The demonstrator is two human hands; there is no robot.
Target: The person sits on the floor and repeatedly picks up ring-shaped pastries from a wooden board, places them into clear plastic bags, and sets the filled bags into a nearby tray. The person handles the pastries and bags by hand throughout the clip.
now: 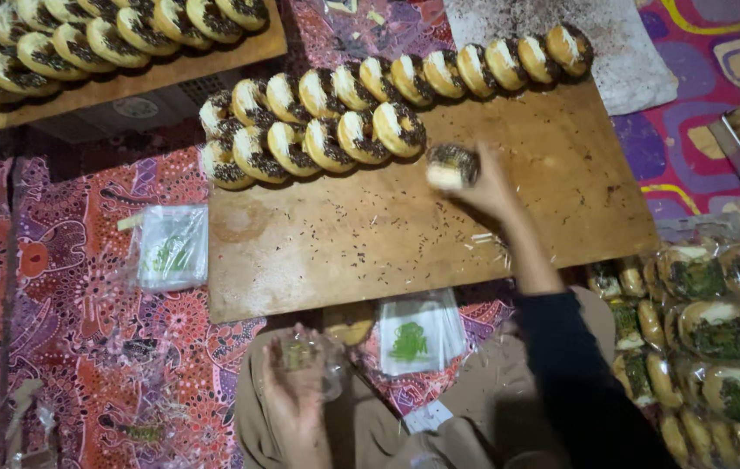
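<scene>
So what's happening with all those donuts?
A person sits at a wooden board lined with rows of sprinkle-topped donuts. Their right hand lifts one donut off the end of the near row. Their left hand holds a clear plastic bag over the lap. More empty bags lie on the patterned cloth, and a pile of already bagged donuts sits to the right.

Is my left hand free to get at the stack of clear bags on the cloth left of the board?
Probably not freely: the left hand already holds a clear bag, though nothing blocks the stack of bags.
</scene>
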